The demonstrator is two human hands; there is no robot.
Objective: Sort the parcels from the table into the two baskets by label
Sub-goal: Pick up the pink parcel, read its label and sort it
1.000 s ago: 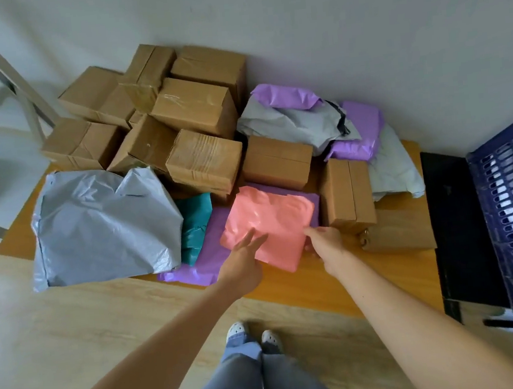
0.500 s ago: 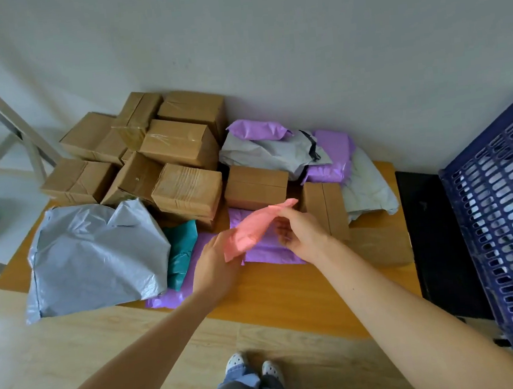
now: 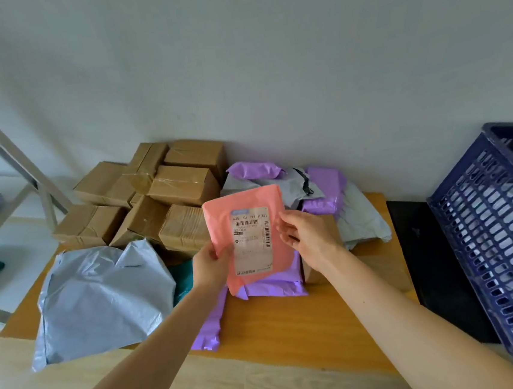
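Holding a flat salmon-pink plastic mailer (image 3: 249,201) upright above the wooden desk (image 3: 293,332), white label (image 3: 252,241) facing the camera.
Left hand (image 3: 209,268) pinches its lower left edge; right hand (image 3: 309,239) touches its right edge with loosely extended fingers (image 3: 286,226).

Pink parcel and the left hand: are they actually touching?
Touching. Head view: the left hand pinches the pink parcel at its lower left edge, thumb lying across the front.

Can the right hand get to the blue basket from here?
Likely yes. The right hand is at the edge of the pink parcel; nothing stands between it and the blue basket.
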